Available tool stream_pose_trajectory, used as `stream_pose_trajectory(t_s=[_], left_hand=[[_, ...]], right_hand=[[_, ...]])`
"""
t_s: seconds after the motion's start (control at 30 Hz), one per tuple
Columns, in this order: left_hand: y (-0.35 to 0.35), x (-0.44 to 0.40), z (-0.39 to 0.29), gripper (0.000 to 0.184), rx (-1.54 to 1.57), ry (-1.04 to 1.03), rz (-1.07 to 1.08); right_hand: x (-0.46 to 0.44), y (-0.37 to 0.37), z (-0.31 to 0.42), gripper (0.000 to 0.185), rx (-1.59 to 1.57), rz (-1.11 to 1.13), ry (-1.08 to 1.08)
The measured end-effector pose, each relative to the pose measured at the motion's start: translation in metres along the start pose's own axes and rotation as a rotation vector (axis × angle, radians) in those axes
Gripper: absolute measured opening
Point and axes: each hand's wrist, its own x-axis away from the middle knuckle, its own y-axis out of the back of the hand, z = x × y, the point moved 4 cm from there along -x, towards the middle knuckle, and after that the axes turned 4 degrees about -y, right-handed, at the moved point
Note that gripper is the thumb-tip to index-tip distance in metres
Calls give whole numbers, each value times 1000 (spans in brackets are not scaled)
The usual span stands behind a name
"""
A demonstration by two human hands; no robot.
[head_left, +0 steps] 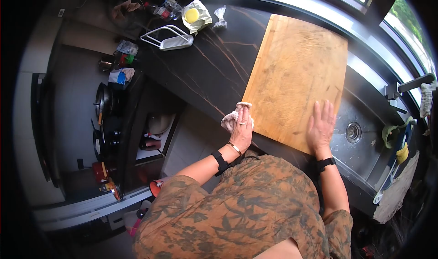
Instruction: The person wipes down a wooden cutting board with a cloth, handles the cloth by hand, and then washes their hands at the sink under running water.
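Observation:
A large wooden cutting board (299,72) lies on the dark veined countertop (196,76), its right side reaching over the sink's edge. My left hand (242,129) presses on a crumpled light cloth (231,121) at the board's near left corner, fingers together and pointing away from me. Flat on the board's near right part rests my right hand (322,124), its fingers stretched out and nothing held in it.
The steel sink (362,117) with its faucet (410,85) is on the right. A green holder (389,136) stands past it. At the back left are a wire rack (175,41), a yellow item on paper (192,16) and a small plastic bag (220,17). Pans (104,99) sit far left.

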Motion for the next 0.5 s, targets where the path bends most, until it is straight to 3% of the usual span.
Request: stream_pose_trajectory(t_s=[0.23, 0.5], left_hand=[[-2, -69, 8, 46, -87, -146, -48], [-39, -197, 30, 43, 11, -119, -133]], right_hand=[[-2, -2, -2, 57, -13, 31, -10], [-3, 2, -2, 57, -50, 45, -17]])
